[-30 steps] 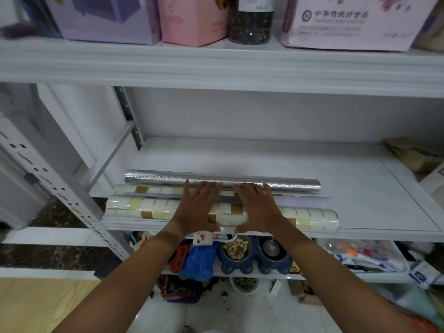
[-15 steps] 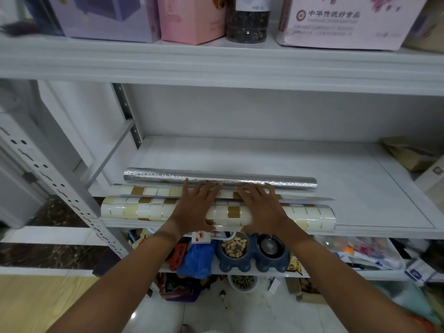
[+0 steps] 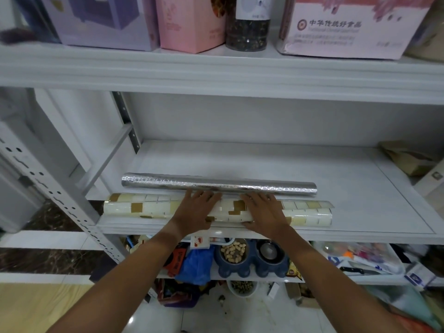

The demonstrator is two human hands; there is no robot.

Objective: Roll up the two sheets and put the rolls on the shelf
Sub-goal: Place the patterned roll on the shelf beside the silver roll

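Observation:
A silver foil roll (image 3: 218,186) lies across the white shelf board (image 3: 264,164), fully rolled. In front of it, near the shelf's front edge, lies a cream and gold tile-patterned sheet (image 3: 144,209), mostly rolled, with a flat strip still showing along its far side. My left hand (image 3: 195,210) and my right hand (image 3: 263,210) rest flat on the middle of this roll, fingers spread and pointing away from me. Fingertips nearly touch the silver roll.
Boxes and a jar (image 3: 247,22) stand on the shelf above. A brown carton (image 3: 406,157) sits at the right end of the same shelf. The lower shelf holds a blue double bowl (image 3: 249,260), a blue bag and clutter. A perforated upright (image 3: 55,195) runs at left.
Both hands have pushed the patterned roll a little farther onto the shelf, toward the silver roll; the flat strip has narrowed.

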